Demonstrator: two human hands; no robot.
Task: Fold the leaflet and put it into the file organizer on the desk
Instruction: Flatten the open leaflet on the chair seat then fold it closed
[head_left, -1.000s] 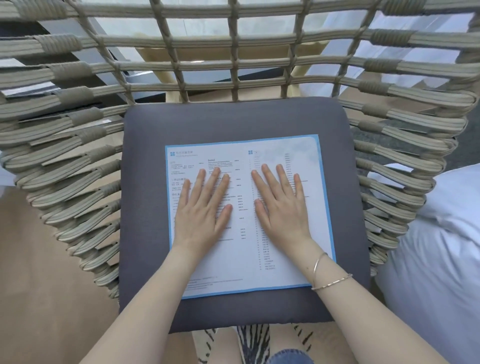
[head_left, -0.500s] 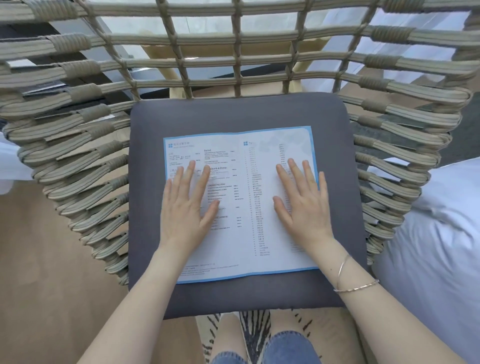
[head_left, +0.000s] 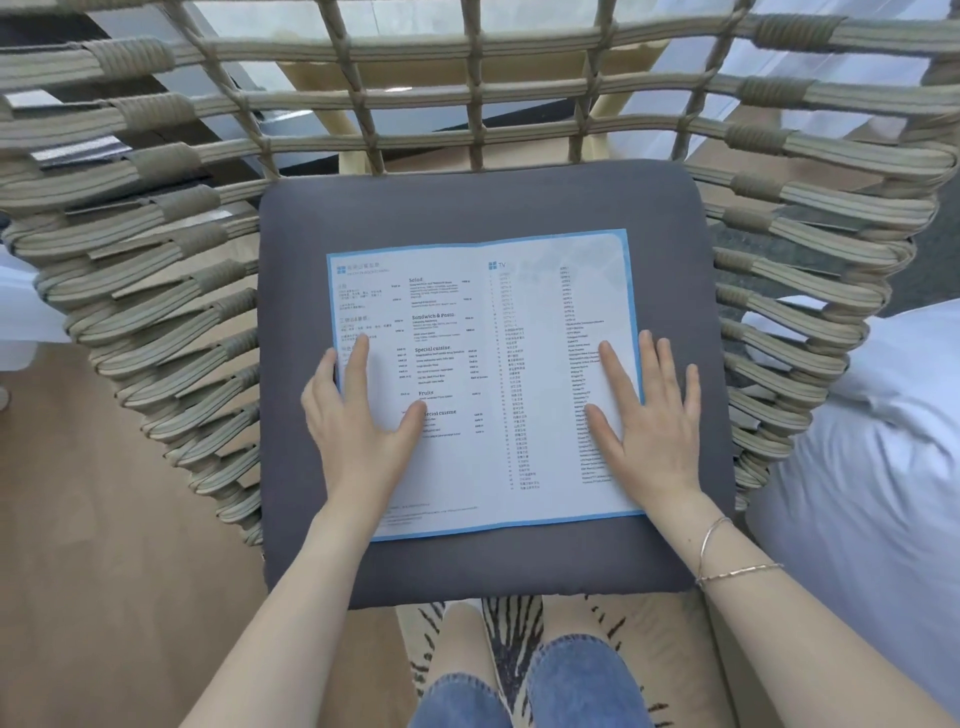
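A white leaflet (head_left: 483, 364) with a blue border and printed columns lies flat and unfolded on the grey seat cushion (head_left: 483, 208) of a woven chair. My left hand (head_left: 358, 415) rests on the leaflet's left edge, fingers spread, some of them over the border onto the cushion. My right hand (head_left: 649, 421) lies flat on the right edge, its outer fingers past the border. Neither hand grips the paper. A faint vertical crease runs down the leaflet's middle. No file organizer or desk is in view.
The rope-woven chair back and sides (head_left: 156, 291) wrap around the cushion. White bedding (head_left: 872, 467) lies to the right. A wooden floor (head_left: 104, 571) is on the left, a striped rug (head_left: 509, 618) and my knees in jeans (head_left: 519, 686) below.
Both hands slid outward from the leaflet's middle to its left and right edges, still pressed flat. The leaflet stays in place on the cushion.
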